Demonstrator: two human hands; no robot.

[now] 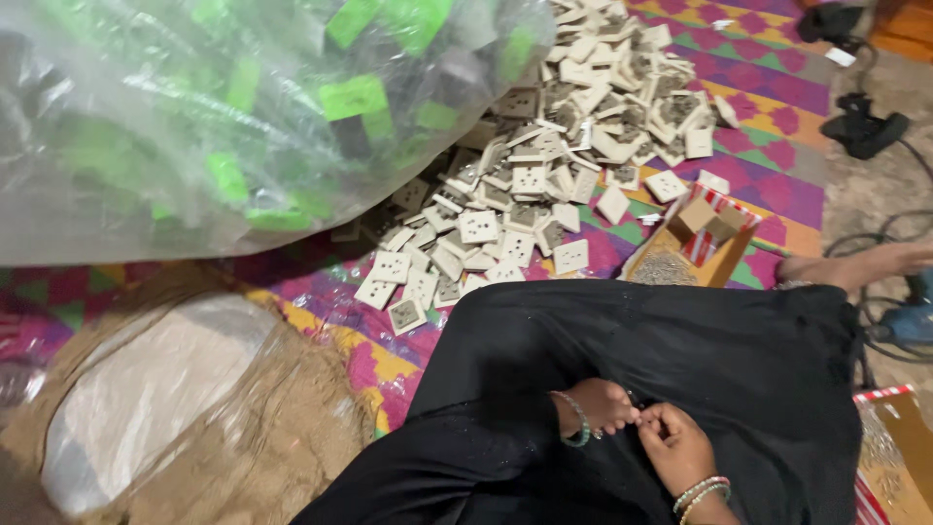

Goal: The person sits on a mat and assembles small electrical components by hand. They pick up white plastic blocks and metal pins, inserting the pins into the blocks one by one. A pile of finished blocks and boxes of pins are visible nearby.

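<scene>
Left hand (598, 406) | fingers pinched together on something tiny, unclear | right hand (677, 447) | likewise pinched, touching left over black lap | socket plates (544, 185) heaped ahead | advice: steady grip, work close.

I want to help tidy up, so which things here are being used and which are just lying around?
In use:
- left hand and right hand, fingertips pinching something too small to identify, over the black cloth
- pile of white socket plates
- open box of small screws

Lying about:
- clear bag of green pieces
- black cables
- blue power tool
</scene>
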